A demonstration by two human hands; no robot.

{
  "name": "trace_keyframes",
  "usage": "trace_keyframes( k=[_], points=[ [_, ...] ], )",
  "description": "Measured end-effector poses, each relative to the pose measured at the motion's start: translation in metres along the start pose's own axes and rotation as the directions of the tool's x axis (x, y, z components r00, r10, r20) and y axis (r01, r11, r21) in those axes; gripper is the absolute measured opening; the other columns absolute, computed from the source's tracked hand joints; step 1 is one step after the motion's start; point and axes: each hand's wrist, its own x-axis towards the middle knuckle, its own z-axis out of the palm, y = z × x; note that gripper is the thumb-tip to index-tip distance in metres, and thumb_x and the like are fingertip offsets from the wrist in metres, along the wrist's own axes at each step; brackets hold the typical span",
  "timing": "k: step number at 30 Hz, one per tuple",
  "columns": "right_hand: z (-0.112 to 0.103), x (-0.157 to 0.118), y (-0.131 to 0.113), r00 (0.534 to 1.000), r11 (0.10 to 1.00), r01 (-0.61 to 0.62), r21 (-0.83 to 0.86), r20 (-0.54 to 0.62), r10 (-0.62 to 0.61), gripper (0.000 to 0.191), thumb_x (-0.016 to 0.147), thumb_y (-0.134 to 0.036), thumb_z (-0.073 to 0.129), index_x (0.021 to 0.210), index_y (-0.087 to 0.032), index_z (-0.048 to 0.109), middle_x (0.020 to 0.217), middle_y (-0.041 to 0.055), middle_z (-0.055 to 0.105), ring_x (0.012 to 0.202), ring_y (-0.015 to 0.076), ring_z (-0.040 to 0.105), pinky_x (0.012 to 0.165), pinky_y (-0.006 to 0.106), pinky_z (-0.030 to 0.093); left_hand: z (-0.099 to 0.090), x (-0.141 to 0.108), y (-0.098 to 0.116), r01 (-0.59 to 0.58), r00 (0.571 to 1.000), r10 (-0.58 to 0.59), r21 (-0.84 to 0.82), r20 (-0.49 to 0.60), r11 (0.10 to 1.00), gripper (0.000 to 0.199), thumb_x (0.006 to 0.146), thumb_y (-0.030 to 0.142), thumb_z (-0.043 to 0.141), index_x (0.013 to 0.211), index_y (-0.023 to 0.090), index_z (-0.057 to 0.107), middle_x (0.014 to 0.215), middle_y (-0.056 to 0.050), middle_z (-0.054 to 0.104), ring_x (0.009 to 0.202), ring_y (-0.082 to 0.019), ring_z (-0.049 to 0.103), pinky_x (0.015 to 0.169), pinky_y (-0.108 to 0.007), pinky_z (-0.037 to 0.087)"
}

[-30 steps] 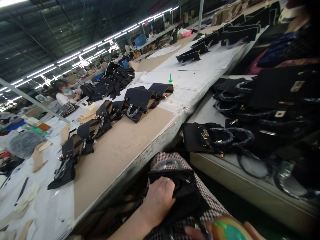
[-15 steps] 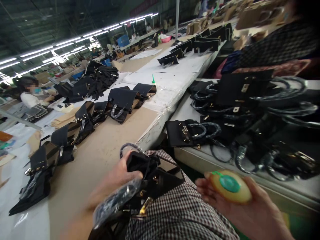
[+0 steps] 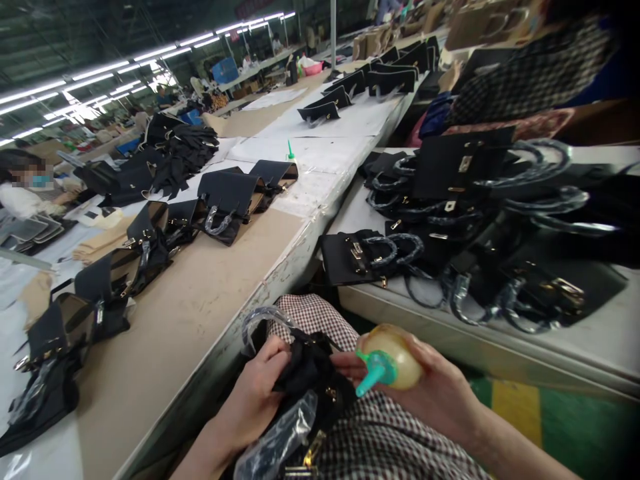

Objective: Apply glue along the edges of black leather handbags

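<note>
On my lap lies a black handbag with gold hardware and handles wrapped in clear plastic. My left hand grips its soft black fabric, thumb and fingers pinched together. A yellowish glue bottle with a green nozzle rests in my right hand, the nozzle tilted down and left toward the bag. Fingers of that hand reach behind the bottle to the bag's right edge; whether they touch it, I cannot tell. A checked cloth covers my lap under the bag.
Several black handbags line the long table at left. More bags with plastic-wrapped handles pile on the right bench. Another green-tipped bottle stands farther back. A co-worker's checked sleeve shows at upper right.
My right hand has brought the glue bottle left, close to the bag, and its nozzle now points down-left. My left hand and the bag have shifted slightly right. The camera view has turned a little.
</note>
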Motion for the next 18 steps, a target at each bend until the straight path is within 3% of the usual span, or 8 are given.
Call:
trace_keyframes(
  k=[3, 7, 9, 11, 14, 18],
  points=[
    [0.004, 0.002, -0.003, 1.000, 0.999, -0.001, -0.053, 0.029, 0.003, 0.047, 0.090, -0.051, 0.059, 0.112, -0.010, 0.071, 0.117, 0.0236, 0.072, 0.118, 0.0404, 0.062, 0.104, 0.057, 0.038, -0.002, -0.003, 0.003, -0.036, 0.996, 0.036, -0.006, 0.083, 0.999, 0.010, 0.094, 0.022, 0.057, 0.102, 0.019, 0.062, 0.104, -0.009, 0.064, 0.092, -0.019, 0.063, 0.078, -0.027, 0.051],
    [0.008, 0.002, -0.008, 0.997, 0.998, 0.032, -0.054, 0.068, -0.028, 0.044, 0.089, -0.048, 0.061, 0.113, -0.012, 0.070, 0.115, 0.0203, 0.073, 0.109, 0.0386, 0.066, 0.093, 0.053, 0.047, 0.001, -0.012, -0.002, 0.078, 0.996, -0.080, 0.061, 0.042, 0.995, 0.056, 0.090, 0.026, 0.067, 0.140, 0.026, 0.042, 0.121, -0.009, 0.070, 0.102, -0.024, 0.070, 0.085, -0.032, 0.055],
    [0.009, 0.002, -0.011, 0.996, 0.998, 0.047, -0.044, 0.078, -0.043, 0.041, 0.089, -0.047, 0.062, 0.114, -0.015, 0.071, 0.115, 0.0173, 0.073, 0.105, 0.0367, 0.068, 0.089, 0.051, 0.049, 0.003, -0.013, -0.004, 0.001, 0.998, -0.007, 0.079, 0.065, 0.997, 0.076, 0.091, 0.025, 0.067, 0.153, 0.034, 0.023, 0.142, -0.009, 0.060, 0.122, -0.027, 0.063, 0.099, -0.036, 0.052],
    [0.010, 0.003, -0.012, 0.995, 0.997, 0.025, -0.070, 0.098, -0.018, 0.042, 0.088, -0.048, 0.063, 0.113, -0.015, 0.071, 0.112, 0.0163, 0.074, 0.095, 0.0333, 0.070, 0.084, 0.048, 0.051, 0.003, -0.010, -0.001, -0.089, 0.986, 0.078, 0.074, 0.145, 0.993, 0.083, 0.094, 0.021, 0.062, 0.157, 0.039, 0.011, 0.150, -0.007, 0.053, 0.130, -0.025, 0.057, 0.106, -0.037, 0.048],
    [0.010, 0.007, -0.015, 0.991, 0.988, -0.045, -0.151, 0.116, 0.063, 0.046, 0.085, -0.051, 0.066, 0.108, -0.012, 0.073, 0.104, 0.0164, 0.075, 0.088, 0.0296, 0.071, 0.083, 0.042, 0.052, 0.001, 0.000, 0.014, -0.087, 0.962, 0.058, 0.095, 0.265, 0.992, 0.080, 0.093, 0.013, 0.056, 0.158, 0.038, 0.016, 0.142, -0.007, 0.060, 0.120, -0.025, 0.064, 0.102, -0.038, 0.051],
    [0.008, 0.015, -0.021, 0.982, 0.960, -0.138, -0.244, 0.090, 0.164, 0.040, 0.081, -0.047, 0.071, 0.101, -0.013, 0.075, 0.099, 0.0134, 0.077, 0.096, 0.0288, 0.070, 0.087, 0.038, 0.051, 0.001, 0.014, 0.036, 0.109, 0.934, -0.118, 0.048, 0.337, 0.993, 0.084, 0.081, 0.000, 0.046, 0.152, 0.043, 0.034, 0.135, 0.002, 0.065, 0.114, -0.023, 0.067, 0.099, -0.036, 0.051]
  ],
)
